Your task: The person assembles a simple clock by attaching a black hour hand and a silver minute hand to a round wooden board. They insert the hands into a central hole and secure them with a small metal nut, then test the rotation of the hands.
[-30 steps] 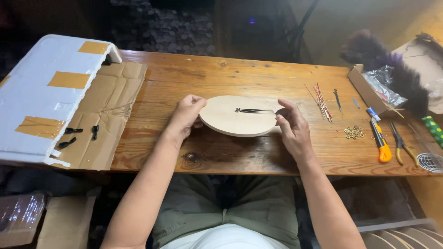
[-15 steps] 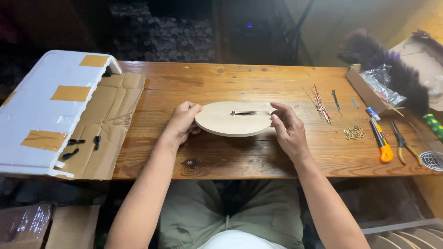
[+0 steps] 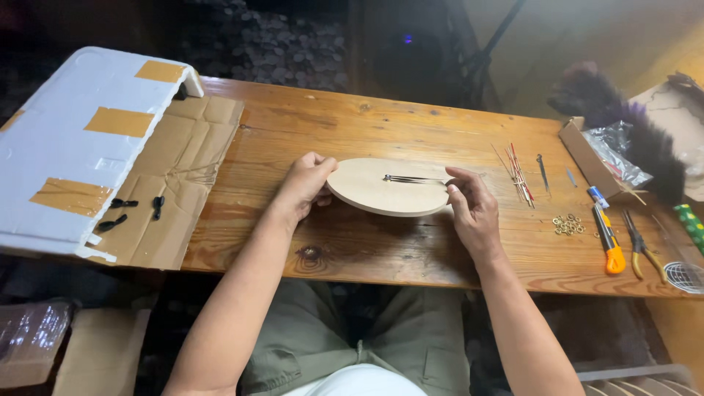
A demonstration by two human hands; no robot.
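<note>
Presently the oval wooden disc (image 3: 381,187) sits tilted just above the desk (image 3: 411,242), pinched at opposite rims: left hand (image 3: 304,187) closed on one edge, right hand (image 3: 473,209) on the other. It looks thin, stiff, light; grip the edges, clear of the dark metal pins (image 3: 411,179) on top.

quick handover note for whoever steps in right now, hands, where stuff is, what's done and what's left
Left hand: grip on the left rim of the pale wooden disc, lifted a little off the table.
Right hand: fingertips at the disc's right rim, by the thin metal tool lying on top.
To the right: thin sticks, small brass rings, orange knife, pliers.
Done: disc picked up, tool on it.
Left: sticks and rings untouched.
</note>
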